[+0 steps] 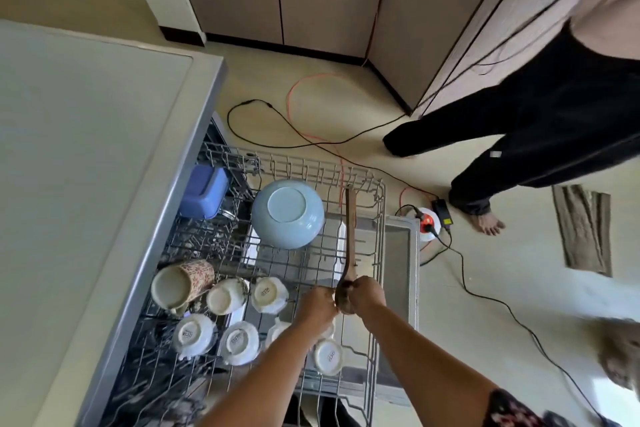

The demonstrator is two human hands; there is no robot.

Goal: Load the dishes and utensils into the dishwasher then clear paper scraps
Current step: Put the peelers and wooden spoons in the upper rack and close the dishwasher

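The wooden ladle [349, 236] lies lengthways over the right side of the upper rack [381, 215]. Its long handle points away from me and its scoop end is nearest me, between my two hands. My right hand [369, 293] has its fingers curled round the neck, just above the scoop. My left hand [317, 303] is closed against the scoop's left edge, steadying it. I cannot tell whether the handle already rests on the wires or hangs just above them.

To do this well, I think I should lay the ladle flat along a clear lane with the scoop facing down so it won't hold water. The handle mustn't poke through the wires, where it could catch. To the left, the upturned blue bowl [287, 213] sits near the handle, so I'd keep a gap there. The small white cups [268, 295] are close beside my left hand. I'd let go gently, right hand last, so I don't knock them.
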